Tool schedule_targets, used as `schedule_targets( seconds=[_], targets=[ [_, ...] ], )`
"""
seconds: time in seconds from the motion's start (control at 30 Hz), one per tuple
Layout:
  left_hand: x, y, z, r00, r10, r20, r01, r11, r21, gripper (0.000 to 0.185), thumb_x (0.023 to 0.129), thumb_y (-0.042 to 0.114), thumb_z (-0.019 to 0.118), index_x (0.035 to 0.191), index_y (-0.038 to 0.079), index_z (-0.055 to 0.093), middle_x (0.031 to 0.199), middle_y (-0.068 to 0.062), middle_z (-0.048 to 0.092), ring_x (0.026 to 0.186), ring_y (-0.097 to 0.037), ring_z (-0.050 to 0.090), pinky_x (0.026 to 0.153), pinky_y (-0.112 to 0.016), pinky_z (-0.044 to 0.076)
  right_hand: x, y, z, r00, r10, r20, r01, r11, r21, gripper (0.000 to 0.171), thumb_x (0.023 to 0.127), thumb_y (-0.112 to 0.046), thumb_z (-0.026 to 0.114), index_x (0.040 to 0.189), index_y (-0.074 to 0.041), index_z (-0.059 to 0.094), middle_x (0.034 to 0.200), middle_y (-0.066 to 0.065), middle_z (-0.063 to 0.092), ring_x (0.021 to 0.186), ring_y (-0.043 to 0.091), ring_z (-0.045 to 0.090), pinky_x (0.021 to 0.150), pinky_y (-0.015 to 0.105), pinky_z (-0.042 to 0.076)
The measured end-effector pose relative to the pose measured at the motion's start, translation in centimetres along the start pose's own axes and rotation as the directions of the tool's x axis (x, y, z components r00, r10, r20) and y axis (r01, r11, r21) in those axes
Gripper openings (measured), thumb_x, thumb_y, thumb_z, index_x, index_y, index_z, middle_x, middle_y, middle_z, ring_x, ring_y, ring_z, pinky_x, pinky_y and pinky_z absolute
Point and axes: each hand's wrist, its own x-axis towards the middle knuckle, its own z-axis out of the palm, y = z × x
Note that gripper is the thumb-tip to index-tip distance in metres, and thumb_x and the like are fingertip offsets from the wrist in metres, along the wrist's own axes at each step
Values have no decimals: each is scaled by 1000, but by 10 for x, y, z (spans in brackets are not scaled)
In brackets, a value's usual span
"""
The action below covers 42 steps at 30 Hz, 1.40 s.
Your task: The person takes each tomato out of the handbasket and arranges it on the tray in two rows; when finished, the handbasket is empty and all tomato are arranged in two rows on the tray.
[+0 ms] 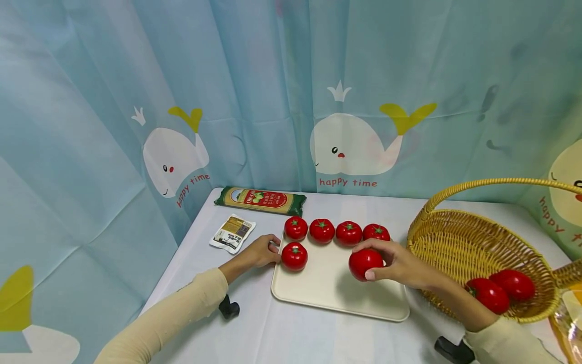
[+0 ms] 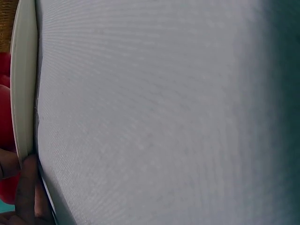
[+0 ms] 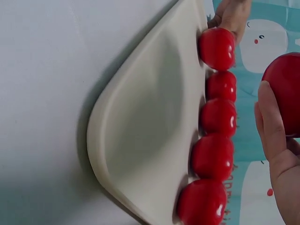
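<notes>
My right hand (image 1: 400, 263) grips a red tomato (image 1: 365, 264) and holds it above the right part of a cream tray (image 1: 325, 298). At the tray's left edge, my left hand (image 1: 261, 252) pinches the rim. The left wrist view shows its fingers (image 2: 26, 187) against the rim's underside. Several tomatoes form a row along the tray's back, among them a tomato (image 1: 322, 231). One more tomato (image 1: 294, 256) sits in front of the row's left end, close to my left fingertips. The right wrist view shows the held tomato (image 3: 287, 93) apart from the others.
Right of the tray stands a yellow wicker basket (image 1: 450, 242) with a tall handle, holding two tomatoes (image 1: 488, 294). A green-ended printed package (image 1: 259, 200) lies at the back left, with a white packet (image 1: 232, 233) before it. A clear-and-orange bag (image 1: 570, 318) is at the right edge.
</notes>
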Motion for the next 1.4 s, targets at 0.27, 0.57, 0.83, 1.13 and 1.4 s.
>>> schedule_targets(
  seconds=[0.27, 0.57, 0.83, 1.13, 1.4],
  targets=[
    [-2, 2, -1, 1000, -2, -2, 2, 1000, -5, 40, 80, 1, 73, 118, 1, 60, 86, -6, 61, 73, -14, 58, 63, -22, 57, 6, 3, 7, 1000, 11, -25, -13, 999, -51, 35, 94, -6, 65, 129, -9, 62, 124, 18, 62, 106, 13, 62, 80, 33, 63],
    [-1, 1, 1, 1000, 7, -3, -7, 1000, -17, 40, 79, -1, 71, 117, 0, 60, 85, -6, 60, 72, -13, 57, 62, -21, 57, 10, 9, 10, 1000, 19, -14, -20, 998, -65, 40, 91, -7, 69, 130, -4, 60, 125, 23, 61, 105, 14, 61, 79, 32, 63],
    [-3, 2, -2, 1000, 19, 18, -18, 999, -30, 38, 79, -1, 71, 115, -1, 59, 85, -7, 60, 72, -14, 58, 64, -22, 59, 16, 12, 14, 1000, -1, 21, 3, 995, -98, 38, 93, -9, 69, 130, -6, 61, 123, 20, 65, 104, 12, 62, 80, 31, 63],
    [-2, 0, -2, 1000, 3, 19, -1, 997, -71, 43, 79, -3, 71, 120, -2, 59, 88, -7, 60, 74, -14, 58, 66, -25, 61, 22, 11, 19, 1000, 22, 8, -21, 990, -139, 45, 93, -14, 70, 135, -6, 57, 132, 19, 60, 113, 17, 60, 87, 27, 60],
    [-3, -2, -2, 999, 1, 36, 5, 986, -169, 45, 80, -6, 71, 124, -4, 58, 88, -7, 59, 74, -15, 60, 68, -28, 63, 26, 15, 21, 997, 76, -29, -79, 987, -139, 61, 85, -19, 79, 140, -11, 54, 139, 19, 54, 121, 37, 53, 90, 25, 58]
  ],
)
